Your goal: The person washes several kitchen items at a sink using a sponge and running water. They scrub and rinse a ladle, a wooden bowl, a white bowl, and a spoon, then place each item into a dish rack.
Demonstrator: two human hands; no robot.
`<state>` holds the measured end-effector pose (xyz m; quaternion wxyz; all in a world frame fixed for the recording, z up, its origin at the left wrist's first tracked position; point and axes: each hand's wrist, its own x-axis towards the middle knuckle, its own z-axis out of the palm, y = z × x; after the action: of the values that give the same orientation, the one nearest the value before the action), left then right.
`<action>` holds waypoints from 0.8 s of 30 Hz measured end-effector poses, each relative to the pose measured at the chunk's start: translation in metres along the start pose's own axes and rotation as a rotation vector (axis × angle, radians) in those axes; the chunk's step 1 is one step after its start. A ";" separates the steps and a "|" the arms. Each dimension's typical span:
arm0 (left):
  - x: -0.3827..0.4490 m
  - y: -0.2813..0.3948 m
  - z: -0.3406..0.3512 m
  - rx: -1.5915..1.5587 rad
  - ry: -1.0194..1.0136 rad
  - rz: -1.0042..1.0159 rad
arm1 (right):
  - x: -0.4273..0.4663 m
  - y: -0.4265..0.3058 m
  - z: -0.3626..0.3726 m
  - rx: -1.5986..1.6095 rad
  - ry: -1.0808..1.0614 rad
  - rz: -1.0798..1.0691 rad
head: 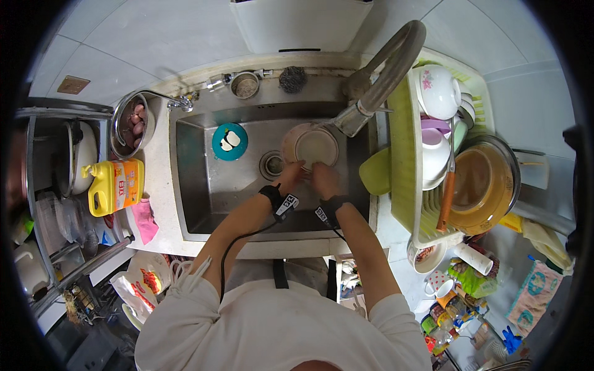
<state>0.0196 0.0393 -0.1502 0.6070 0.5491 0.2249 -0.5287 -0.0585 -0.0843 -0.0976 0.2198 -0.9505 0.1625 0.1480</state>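
Observation:
Both of my hands are low in the stainless steel sink (232, 185), at the near edge of a round pale bowl (317, 147) that seems to have liquid in it. The bowl overlaps a wider pinkish basin (288, 141). My left hand (291, 175) grips the bowl's rim from the left, and my right hand (325, 178) holds it from the right; the fingertips are partly hidden. Above the bowl hangs the faucet spout (353, 118). A teal round item with a penguin figure (230, 141) lies at the sink's left, and the drain (273, 164) is just left of the bowl.
A green dish rack (403, 185) with bowls stands right of the sink. Along the back ledge are a small metal cup (244, 85) and a steel wool scrubber (293, 79). On the left are a yellow detergent jug (116, 187), a pink cloth (145, 222) and a pot of shallots (147, 127).

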 end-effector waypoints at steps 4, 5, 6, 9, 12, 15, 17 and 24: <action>-0.002 -0.007 -0.013 -0.340 -0.228 -0.103 | 0.013 0.003 0.006 -0.038 -0.041 -0.067; -0.001 -0.010 -0.015 -0.398 -0.253 -0.107 | 0.014 0.005 0.008 -0.034 -0.019 -0.115; -0.001 -0.013 -0.017 -0.401 -0.242 -0.067 | 0.015 0.006 0.009 -0.059 -0.065 -0.120; -0.005 -0.017 -0.015 -0.446 -0.201 -0.001 | 0.018 0.000 0.012 -0.072 0.005 -0.124; -0.013 -0.013 -0.005 -0.433 -0.195 0.106 | 0.023 -0.016 0.014 -0.211 0.029 -0.247; -0.018 -0.005 0.000 -0.370 -0.143 0.133 | 0.028 -0.024 0.012 -0.237 0.068 -0.195; -0.021 -0.004 -0.002 -0.349 -0.135 0.112 | 0.028 -0.022 0.010 -0.175 0.067 -0.175; -0.038 -0.002 0.006 -0.162 -0.055 0.114 | 0.021 -0.011 -0.004 -0.165 0.074 -0.191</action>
<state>0.0033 0.0485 -0.1170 0.6847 0.4953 0.2186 -0.4880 -0.0350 -0.0823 -0.0972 0.1476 -0.9813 0.0663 0.1042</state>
